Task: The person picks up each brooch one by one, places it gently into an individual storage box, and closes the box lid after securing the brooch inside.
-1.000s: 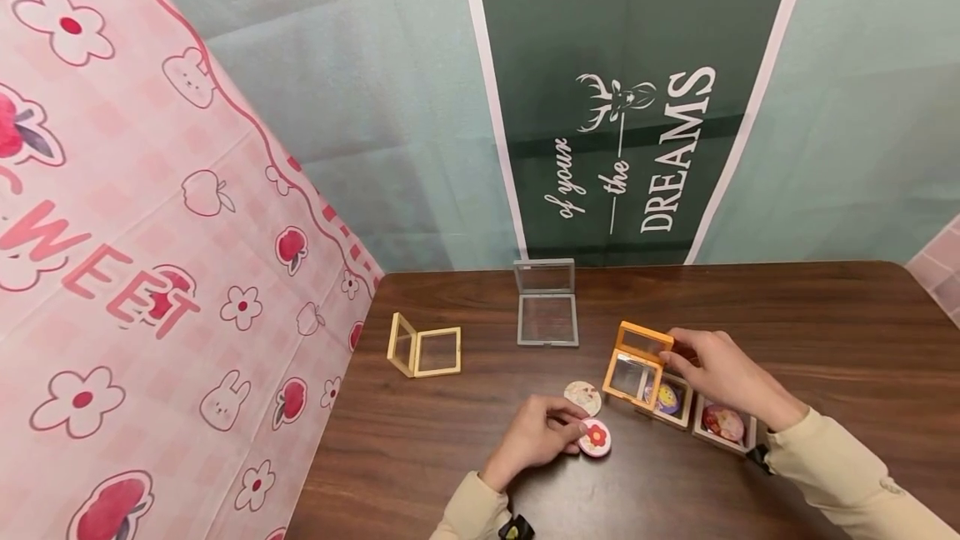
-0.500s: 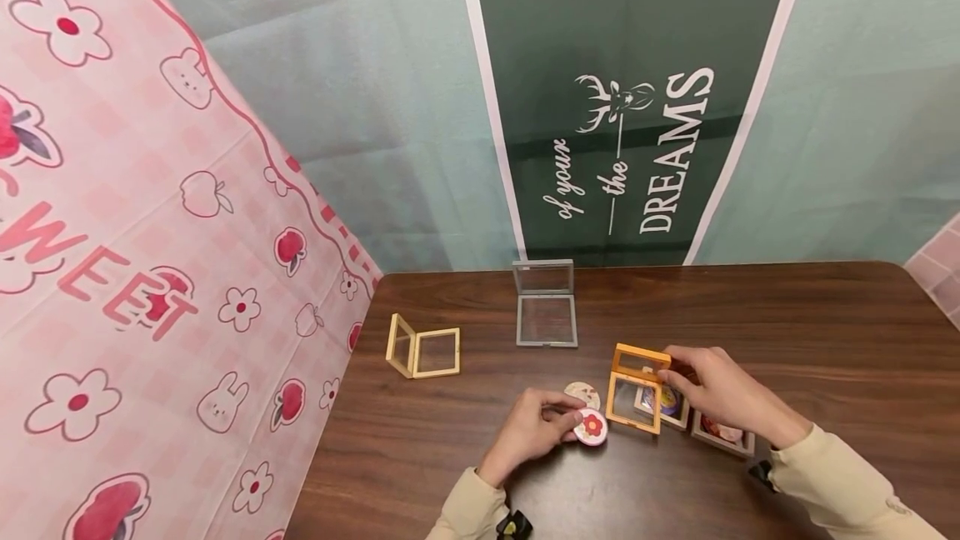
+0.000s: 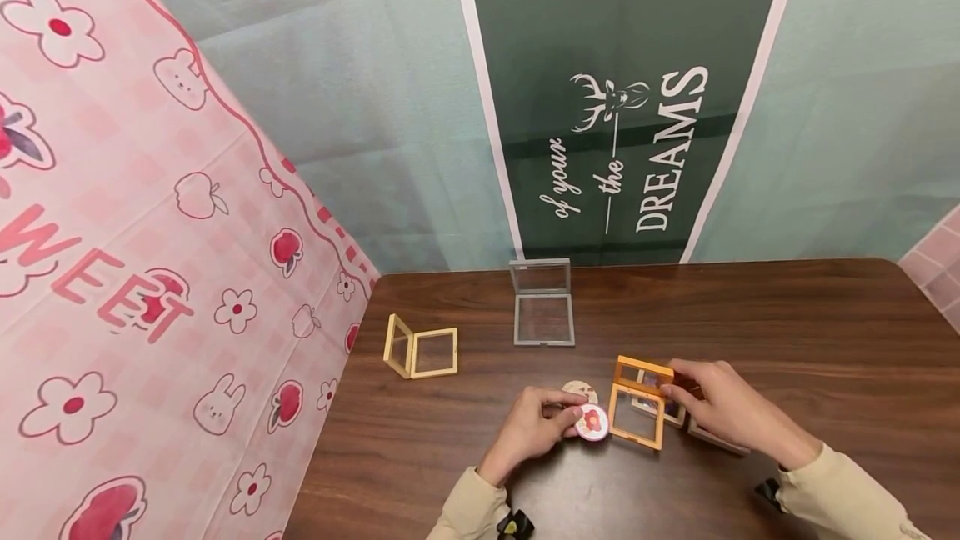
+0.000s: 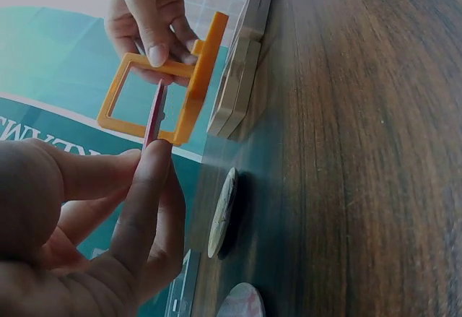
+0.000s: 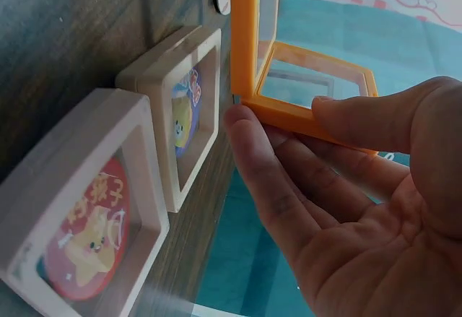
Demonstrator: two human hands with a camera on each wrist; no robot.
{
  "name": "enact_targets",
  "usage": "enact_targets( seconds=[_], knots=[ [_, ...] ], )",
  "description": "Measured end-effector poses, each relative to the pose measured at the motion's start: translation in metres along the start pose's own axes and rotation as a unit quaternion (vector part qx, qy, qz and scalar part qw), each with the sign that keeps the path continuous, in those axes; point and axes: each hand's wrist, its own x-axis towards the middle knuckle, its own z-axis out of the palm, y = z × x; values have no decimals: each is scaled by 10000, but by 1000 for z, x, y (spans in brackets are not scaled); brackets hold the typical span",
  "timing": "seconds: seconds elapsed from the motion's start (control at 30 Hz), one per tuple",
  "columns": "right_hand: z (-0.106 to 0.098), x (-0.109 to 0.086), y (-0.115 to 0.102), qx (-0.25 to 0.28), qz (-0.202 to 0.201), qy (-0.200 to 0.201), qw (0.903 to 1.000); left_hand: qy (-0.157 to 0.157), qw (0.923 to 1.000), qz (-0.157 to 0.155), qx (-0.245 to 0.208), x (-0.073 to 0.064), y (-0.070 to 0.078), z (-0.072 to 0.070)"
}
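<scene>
My left hand (image 3: 534, 423) pinches a thin round badge with a red flower (image 3: 592, 422) by its edge, above the table. At its right, my right hand (image 3: 738, 407) grips an orange hinged display frame (image 3: 645, 391) between thumb and fingers. The frame's two halves stand apart at an angle, each with a clear film window. In the left wrist view the flower badge (image 4: 155, 111) appears edge-on in front of the orange frame (image 4: 191, 111). A pale round badge (image 3: 581, 392) lies on the table, partly covered by my left hand.
Two beige framed badges, one blue-purple (image 5: 189, 115) and one red with a yellow star (image 5: 90, 234), sit near my right hand. A grey frame (image 3: 543, 319) and a yellow frame (image 3: 435, 352) stand unfolded farther back. Curtains (image 3: 375, 107) border the wooden table (image 3: 787, 315).
My right hand has lowered the orange frame toward me, past the beige frames. My left hand has shifted the flower badge slightly left and away from me, and the badge is now close to the orange frame.
</scene>
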Motion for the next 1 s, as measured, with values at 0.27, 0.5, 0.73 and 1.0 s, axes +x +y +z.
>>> enact_targets(
  seconds=[0.27,0.5,0.73,1.0],
  knots=[
    [5,-11,-3,243,149,-137,9995,-19,10000,11,-64,-1,-1,-1],
    [13,-18,-2,19,103,-45,9999,-28,10000,32,-57,-2,-2,-1],
    [23,-26,-3,29,89,-23,10000,-79,9999,39,132,-3,0,1],
    [37,-33,1,-87,-155,324,9993,-310,9986,115,415,-5,-3,10]
  ],
)
